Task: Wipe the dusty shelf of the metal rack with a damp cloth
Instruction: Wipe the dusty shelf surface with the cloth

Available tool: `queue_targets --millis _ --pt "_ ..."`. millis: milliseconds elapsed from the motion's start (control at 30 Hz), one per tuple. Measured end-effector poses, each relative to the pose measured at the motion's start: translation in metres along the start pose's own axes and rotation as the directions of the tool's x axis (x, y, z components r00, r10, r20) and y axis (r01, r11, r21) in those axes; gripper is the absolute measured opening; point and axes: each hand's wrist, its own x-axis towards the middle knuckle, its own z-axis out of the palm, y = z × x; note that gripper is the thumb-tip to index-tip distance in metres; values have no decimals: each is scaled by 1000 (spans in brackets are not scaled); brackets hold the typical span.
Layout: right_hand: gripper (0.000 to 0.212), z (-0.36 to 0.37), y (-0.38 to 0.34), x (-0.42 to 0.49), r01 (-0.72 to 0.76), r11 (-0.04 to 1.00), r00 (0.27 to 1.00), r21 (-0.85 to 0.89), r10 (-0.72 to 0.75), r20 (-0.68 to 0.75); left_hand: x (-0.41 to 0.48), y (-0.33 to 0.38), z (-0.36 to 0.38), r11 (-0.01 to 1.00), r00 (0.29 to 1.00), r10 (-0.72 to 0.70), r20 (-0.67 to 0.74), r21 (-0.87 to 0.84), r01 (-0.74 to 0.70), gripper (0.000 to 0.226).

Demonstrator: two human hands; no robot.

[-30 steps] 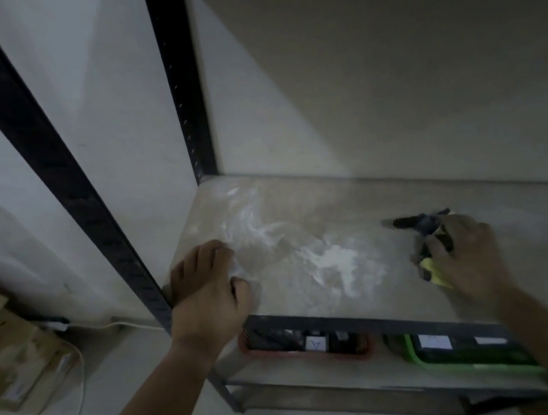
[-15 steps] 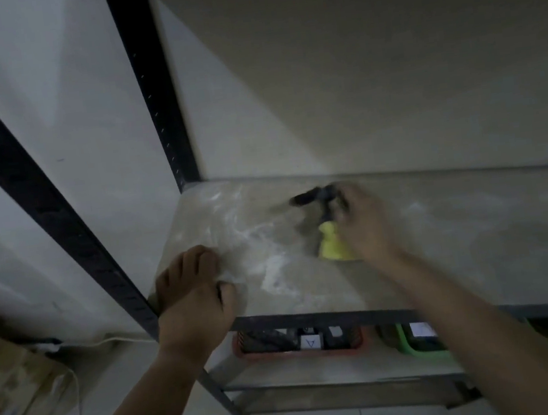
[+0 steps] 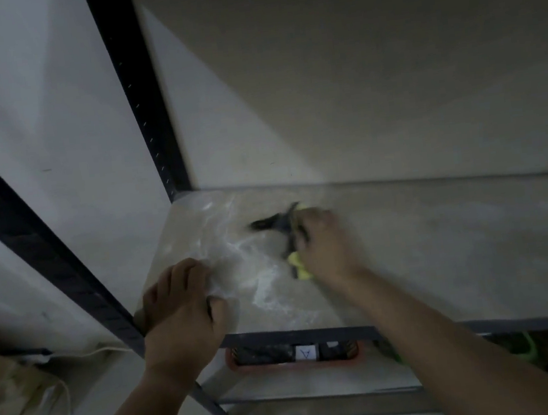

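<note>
While the right hand (image 3: 325, 242) presses a bunched yellow and dark grey cloth (image 3: 299, 266) onto the pale, dusty shelf board (image 3: 444, 255) of the dark metal rack (image 3: 134, 96), the head view shows the wiping step under way. The fingers are curled down onto the cloth, clamped on it, with a dark tail of fabric sticking out toward the back left corner. The left hand (image 3: 181, 308) lies at the front left corner by the dark upright post, fingers bent over the edge with nothing in them, apparently as a brace.

White dust (image 3: 264, 284) lies thickest between the two hands, streaking from the back left corner toward the front rail. The board to the right of the cloth looks duller and more even; whether it is clean is hard to tell in this dim light.

To do this well, I judge the cloth should be flattened under the palm rather than balled, then drawn in overlapping strokes through the white patch toward the front edge. The bracing hand sits on dusty board, so that corner will need a pass too.

Below, a red tray (image 3: 295, 365) with a label sits on the lower shelf, where swept dust could fall.
</note>
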Motion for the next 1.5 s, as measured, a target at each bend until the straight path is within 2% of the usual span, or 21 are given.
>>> queue_targets --millis 67,100,167,267,367,400,500,667,733,800,833,867,900,1000,1033,1133,1267,1333,1400,1467,1500 --pt "31 7 -25 -3 158 973 978 166 -177 107 0 0 -1 1000 1000 6 -3 -6 -6 36" --pt "31 0 -24 -1 176 950 965 257 -219 146 0 0 -1 1000 1000 6 -5 -7 -6 36" --pt "31 -23 -8 5 117 935 975 333 -172 141 0 0 -1 1000 1000 1 -10 -6 -1 37" --pt "32 -56 46 21 -3 990 997 141 14 -80 1 1 0 1000 1000 -15 -13 3 15 38" --pt "34 -64 99 41 -260 963 964 -70 255 -68 2 1 1 1000 1000 -11 -9 12 11 38" --pt "36 -58 106 48 -287 951 958 -115 284 -43 2 1 1 1000 1000 -9 -6 19 9 38" --pt "35 -34 97 69 -211 957 977 -201 209 -30 2 2 -1 999 1000 -14 -6 30 14 34" --pt "35 -1 53 84 -130 965 991 -229 122 -49 2 1 0 1000 1000 -21 0 15 21 35" --pt "36 5 26 76 81 988 997 -128 -78 30 2 1 1 1000 1000 -29 7 2 29 35" --pt "26 6 -6 63 307 946 928 103 -322 189 1 1 1 999 999 -33 15 11 33 33" --pt "23 2 -20 59 343 918 883 200 -388 264 1 0 1 999 999 -34 17 13 34 34" --pt "23 -1 -26 59 330 907 859 262 -404 314 1 0 2 999 999 -34 17 9 33 36" --pt "24 -3 -26 64 308 911 869 275 -387 308 1 0 2 999 999 -32 14 3 32 37" --pt "28 -4 1 89 227 958 964 174 -246 99 0 1 2 1000 1000 -24 -14 -19 24 37" --pt "29 -4 11 97 164 981 982 106 -172 80 1 2 1 999 999 -20 -28 -32 19 36" --pt "26 9 10 110 72 995 987 69 -81 137 2 3 -1 999 999 -8 -47 -53 6 31" --pt "40 36 -30 112 219 966 961 139 -239 143 1 4 -2 998 998 -12 -59 -59 9 26" --pt "39 47 -53 105 273 929 928 250 -323 186 1 3 -2 997 998 -4 -69 -77 -2 24" --pt "32 45 -71 95 215 894 885 394 -349 309 1 2 0 996 997 4 -78 -91 -11 26" --pt "22 41 -73 94 164 877 820 452 -376 431 0 1 1 995 997 3 -75 -98 -10 29" --pt "20 36 -71 98 167 872 806 461 -389 445 0 2 0 995 997 -2 -73 -102 -6 30"
